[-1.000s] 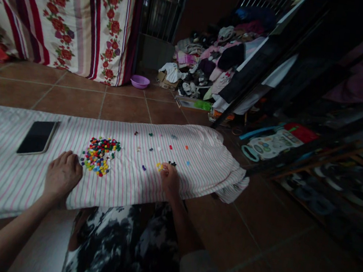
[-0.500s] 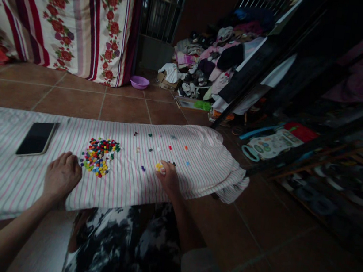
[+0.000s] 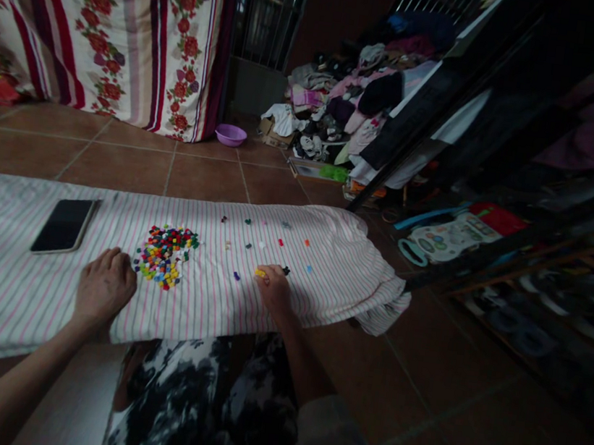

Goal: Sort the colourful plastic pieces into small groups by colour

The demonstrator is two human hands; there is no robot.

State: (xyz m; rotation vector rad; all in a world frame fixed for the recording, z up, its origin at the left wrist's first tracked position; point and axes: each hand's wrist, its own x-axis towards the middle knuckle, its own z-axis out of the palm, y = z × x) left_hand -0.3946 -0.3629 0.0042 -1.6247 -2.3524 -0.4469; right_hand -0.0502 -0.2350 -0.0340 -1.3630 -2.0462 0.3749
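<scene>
A heap of small multicoloured plastic bricks [image 3: 164, 256] lies on a pink-striped white cloth [image 3: 334, 275]. My left hand [image 3: 105, 287] rests on the cloth with its fingers curled just left of the heap, and it holds nothing I can see. Further right, my right hand [image 3: 274, 290] has its fingertips down among scattered single bricks, touching or almost touching a small yellow brick [image 3: 260, 273]. A dark brick [image 3: 286, 271] sits just past those fingers. The fingers hide whether anything is in them.
A black smartphone [image 3: 64, 225] lies on the cloth left of my left hand. Beyond the cloth are a tiled floor, a purple basin [image 3: 230, 135], a floral bedsheet [image 3: 136, 33], a heap of clothes [image 3: 339, 104], and a toy panel [image 3: 451, 241] at right.
My right hand has shifted slightly left towards the yellow brick over the last second. My left hand and the brick heap stay in place, while the whole view has shifted slightly.
</scene>
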